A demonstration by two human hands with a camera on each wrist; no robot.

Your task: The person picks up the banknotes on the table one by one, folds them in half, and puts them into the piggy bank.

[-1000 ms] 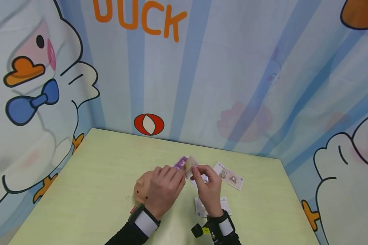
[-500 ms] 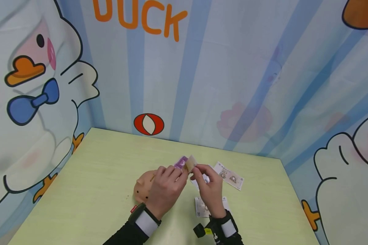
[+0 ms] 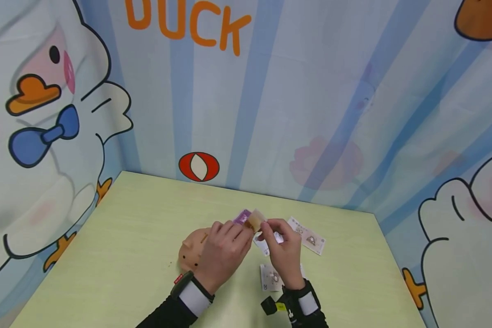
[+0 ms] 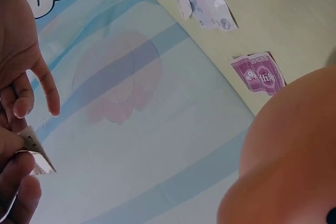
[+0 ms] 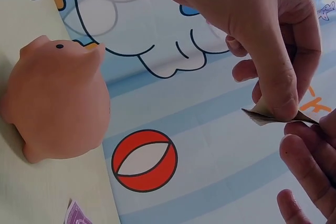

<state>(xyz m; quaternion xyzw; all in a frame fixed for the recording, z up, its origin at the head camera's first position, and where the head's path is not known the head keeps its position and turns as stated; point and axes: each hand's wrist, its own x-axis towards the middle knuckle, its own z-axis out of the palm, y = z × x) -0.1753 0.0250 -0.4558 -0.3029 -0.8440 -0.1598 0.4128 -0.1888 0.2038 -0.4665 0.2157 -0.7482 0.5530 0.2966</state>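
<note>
In the head view, my left hand (image 3: 223,253) and my right hand (image 3: 284,253) meet over a small brownish banknote (image 3: 255,220). The left thumb and fingers pinch this folded note (image 4: 43,163) in the left wrist view. In the right wrist view the left thumb lies on the note (image 5: 262,117), and the right fingers (image 5: 310,153) grip its other end at the frame's edge; the right thumb is mostly hidden. A pink piggy bank (image 3: 190,250) stands beside and partly behind the left hand. Just beyond the fingers is a purple note (image 3: 242,217), flat on the table.
Pale notes lie on the table (image 3: 147,218): one (image 3: 307,236) at the right, one (image 3: 270,278) partly under the right wrist, and another (image 3: 262,245) between the hands. A patterned cloth (image 3: 270,114) hangs behind the table. A small black device (image 3: 268,305) sits at the right wrist.
My right hand has shifted slightly to the right, and more of the brownish note's face shows between the hands. The left hand has moved only a little; the piggy bank stays in place.
</note>
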